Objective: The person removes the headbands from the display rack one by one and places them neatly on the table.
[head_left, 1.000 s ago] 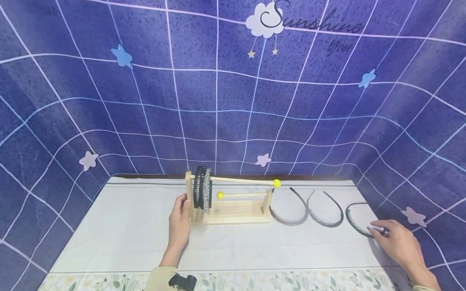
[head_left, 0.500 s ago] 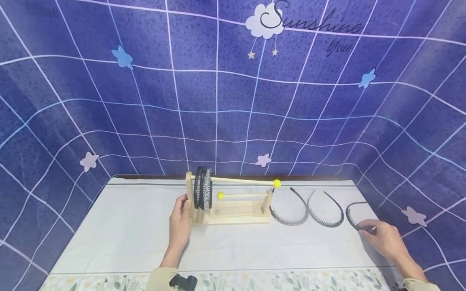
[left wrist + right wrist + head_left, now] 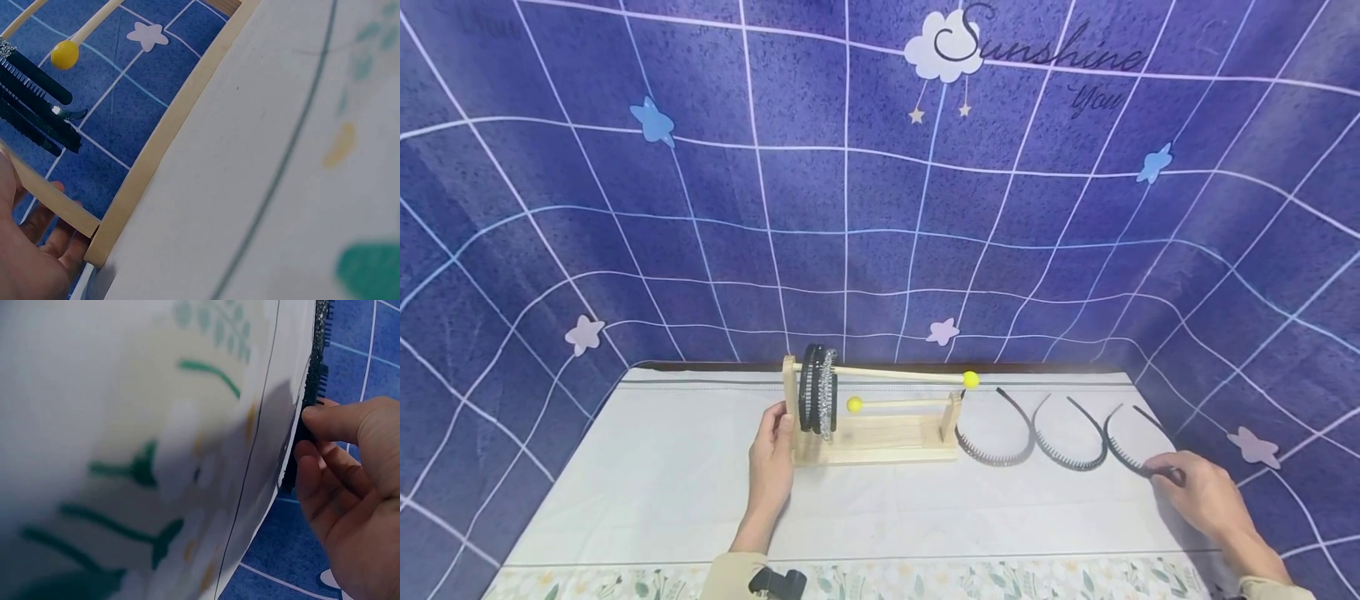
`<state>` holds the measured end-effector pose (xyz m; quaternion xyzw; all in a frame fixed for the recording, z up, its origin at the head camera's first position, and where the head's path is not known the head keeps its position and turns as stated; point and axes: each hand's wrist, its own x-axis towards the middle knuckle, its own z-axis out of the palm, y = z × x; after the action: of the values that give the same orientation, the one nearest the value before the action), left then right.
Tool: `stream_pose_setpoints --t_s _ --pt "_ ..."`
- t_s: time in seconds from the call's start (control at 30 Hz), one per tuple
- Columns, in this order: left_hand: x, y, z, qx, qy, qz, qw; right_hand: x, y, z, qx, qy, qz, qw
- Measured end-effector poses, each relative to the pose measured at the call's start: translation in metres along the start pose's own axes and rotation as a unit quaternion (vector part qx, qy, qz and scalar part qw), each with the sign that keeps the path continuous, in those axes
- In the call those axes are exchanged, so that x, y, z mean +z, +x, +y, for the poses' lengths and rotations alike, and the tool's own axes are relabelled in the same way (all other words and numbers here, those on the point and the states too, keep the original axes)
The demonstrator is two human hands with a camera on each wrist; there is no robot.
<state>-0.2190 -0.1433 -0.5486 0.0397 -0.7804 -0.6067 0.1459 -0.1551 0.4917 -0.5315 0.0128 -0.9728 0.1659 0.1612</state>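
Head view: the headband (image 3: 1126,462) appears to lie on the worktop (image 3: 962,517), at the right of a row with the middle band (image 3: 1081,467) and the left band (image 3: 996,462). The right hand (image 3: 1206,497) pinches its curve, while the left hand (image 3: 770,458) grips the left upright of the wooden rack (image 3: 880,455). The headband looks light and springy, so its ends should flex while the curve stays firm. The rack's upper rod carries a stack (image 3: 817,390) of bands.

Left wrist view: the left fingers are wrapped round the upright. The wood looks stiff and fairly light, and the upright seems a sound place to steady it.

Right wrist view: thumb and fingers are closed on the dark, toothed headband. It is probably smooth plastic, a little slippery and brittle if overspread; pinching the curve, clear of the fine teeth, looks the best hold.
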Motion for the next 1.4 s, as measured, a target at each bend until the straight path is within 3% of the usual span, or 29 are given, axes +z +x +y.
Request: stream_pose_setpoints --t_s 0.17,0.57,0.73,0.87,1.1,1.4 --pt "-0.001 -0.001 0.000 0.000 0.000 0.004 1.0000 0.002 0.002 0.008 -0.008 -0.002 0.010 0.9999" --pt "-0.001 -0.001 0.000 0.000 0.002 0.001 1.0000 -0.002 0.004 0.011 0.006 -0.014 -0.021 0.9997" --pt "0.000 -0.001 -0.001 0.001 0.003 0.002 1.0000 -0.005 0.003 0.003 -0.004 -0.013 0.016 0.9998" --pt "0.000 -0.001 0.000 0.000 0.004 0.000 1.0000 -0.007 0.005 -0.021 -0.017 -0.002 0.069 0.9974" --pt "-0.001 0.000 0.000 -0.007 0.004 -0.006 1.0000 -0.014 0.016 -0.090 -0.015 0.046 0.138 0.9893" --pt "-0.001 0.001 -0.003 -0.010 0.006 -0.005 0.9999 -0.016 0.025 -0.166 -0.024 0.179 0.207 0.9616"
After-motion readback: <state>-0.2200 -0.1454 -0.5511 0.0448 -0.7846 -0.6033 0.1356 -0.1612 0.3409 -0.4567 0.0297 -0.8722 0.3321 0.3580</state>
